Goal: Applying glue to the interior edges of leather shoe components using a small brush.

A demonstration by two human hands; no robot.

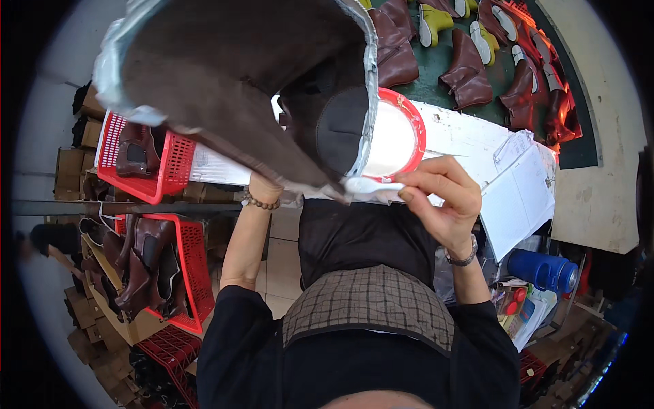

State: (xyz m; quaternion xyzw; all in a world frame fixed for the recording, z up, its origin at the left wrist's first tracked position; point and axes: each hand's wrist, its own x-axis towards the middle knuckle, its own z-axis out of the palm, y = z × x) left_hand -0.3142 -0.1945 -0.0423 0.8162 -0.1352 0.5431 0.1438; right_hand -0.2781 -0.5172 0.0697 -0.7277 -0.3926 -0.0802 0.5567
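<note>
A dark brown boot piece [204, 68] looms across the upper left and centre. At centre right, the right hand [443, 198] pinches a white applicator [373, 187], nearly level, tip leftward at the piece's lower corner. The left hand [263, 187], farther from that corner, is mostly hidden; its grip can't be told. Beyond sits a red-rimmed tub [420, 129].

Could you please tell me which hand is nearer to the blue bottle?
Right. The right hand, pinching a white tool, is up-left of the blue bottle in the picture; the left hand, partly behind the dark brown piece, is much farther left.
</note>
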